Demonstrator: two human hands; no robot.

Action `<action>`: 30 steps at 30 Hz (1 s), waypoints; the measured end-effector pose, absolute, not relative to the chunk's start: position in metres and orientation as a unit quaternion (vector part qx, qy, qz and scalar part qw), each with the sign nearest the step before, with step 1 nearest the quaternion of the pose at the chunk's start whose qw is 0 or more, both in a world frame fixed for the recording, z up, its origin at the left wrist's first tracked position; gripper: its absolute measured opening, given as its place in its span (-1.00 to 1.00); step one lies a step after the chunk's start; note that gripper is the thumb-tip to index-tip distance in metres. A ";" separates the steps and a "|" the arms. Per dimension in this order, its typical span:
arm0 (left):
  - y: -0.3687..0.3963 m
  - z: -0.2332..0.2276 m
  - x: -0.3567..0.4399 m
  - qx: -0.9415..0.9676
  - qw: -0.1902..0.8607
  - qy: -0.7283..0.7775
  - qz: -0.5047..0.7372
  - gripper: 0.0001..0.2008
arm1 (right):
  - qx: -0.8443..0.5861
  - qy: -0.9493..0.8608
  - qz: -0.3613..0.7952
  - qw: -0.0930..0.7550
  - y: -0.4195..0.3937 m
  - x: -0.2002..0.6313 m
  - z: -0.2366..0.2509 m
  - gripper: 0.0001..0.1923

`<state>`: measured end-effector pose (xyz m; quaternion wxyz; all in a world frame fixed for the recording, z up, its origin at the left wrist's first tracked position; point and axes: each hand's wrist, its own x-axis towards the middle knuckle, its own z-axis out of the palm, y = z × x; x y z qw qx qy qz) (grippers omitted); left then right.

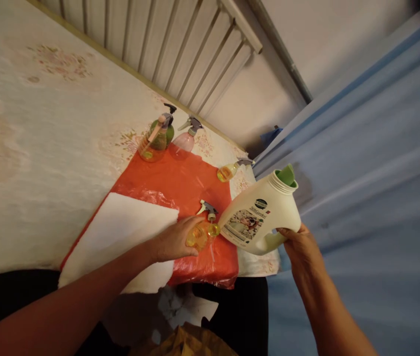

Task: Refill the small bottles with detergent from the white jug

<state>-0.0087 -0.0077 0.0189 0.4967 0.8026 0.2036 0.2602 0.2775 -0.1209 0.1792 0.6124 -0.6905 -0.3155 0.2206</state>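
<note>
Gripping jug by the handle in right hand; holding small bottle in left hand above red sheet, neck toward jug.

Unable to see right fingers fully behind handle, read the label's small print, or tell contact between jug and bottle, or bottle and spray head just beyond. Seeing white cloth partly covered by left forearm; farther out, yellow sprayer, pink sprayer, and orange sprayer partly hiding green bottle.
</note>
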 end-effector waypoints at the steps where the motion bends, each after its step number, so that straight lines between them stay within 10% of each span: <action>1: -0.008 0.017 -0.008 0.801 0.498 0.204 0.261 -0.14 | -0.688 -0.320 0.223 0.613 -0.117 0.277 0.179 -0.56; 30: -0.007 0.021 -0.017 0.768 0.552 0.235 0.225 -0.12 | -0.526 -0.430 0.410 0.609 0.082 0.156 0.102 -0.64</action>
